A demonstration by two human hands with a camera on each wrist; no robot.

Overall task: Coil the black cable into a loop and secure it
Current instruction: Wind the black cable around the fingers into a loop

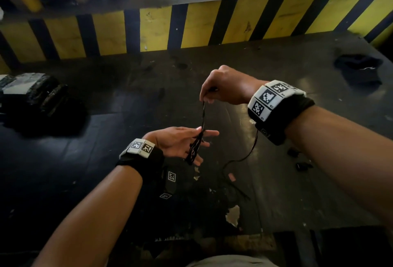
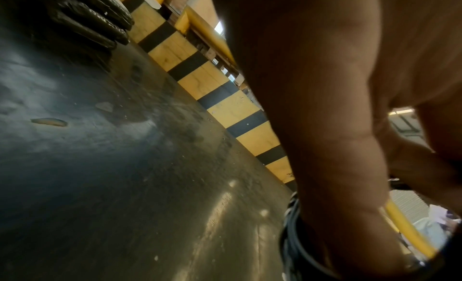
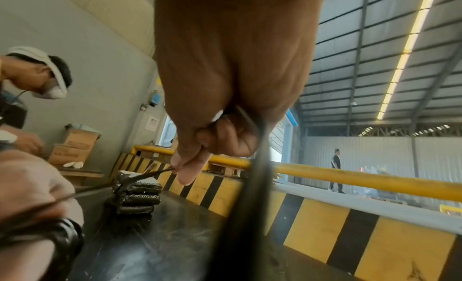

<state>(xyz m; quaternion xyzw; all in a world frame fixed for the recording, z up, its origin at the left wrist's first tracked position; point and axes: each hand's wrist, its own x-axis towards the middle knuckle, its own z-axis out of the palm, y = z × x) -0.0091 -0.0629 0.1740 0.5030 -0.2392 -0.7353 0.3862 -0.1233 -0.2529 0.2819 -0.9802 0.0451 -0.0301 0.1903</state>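
Right hand [image 1: 225,86] pinching black cable [image 1: 203,115] over flat, relaxed left hand [image 1: 180,141] — second person [image 3: 32,83] only in right-wrist view.

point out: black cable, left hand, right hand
black cable [image 1: 203,115]: head view, taut strand between the hands.
left hand [image 1: 177,142]: head view, open palm.
right hand [image 1: 225,84]: head view, back of the hand, fingers pinching the cable.

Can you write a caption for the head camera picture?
Right hand pinches black cable above open left hand wrapped in coils.
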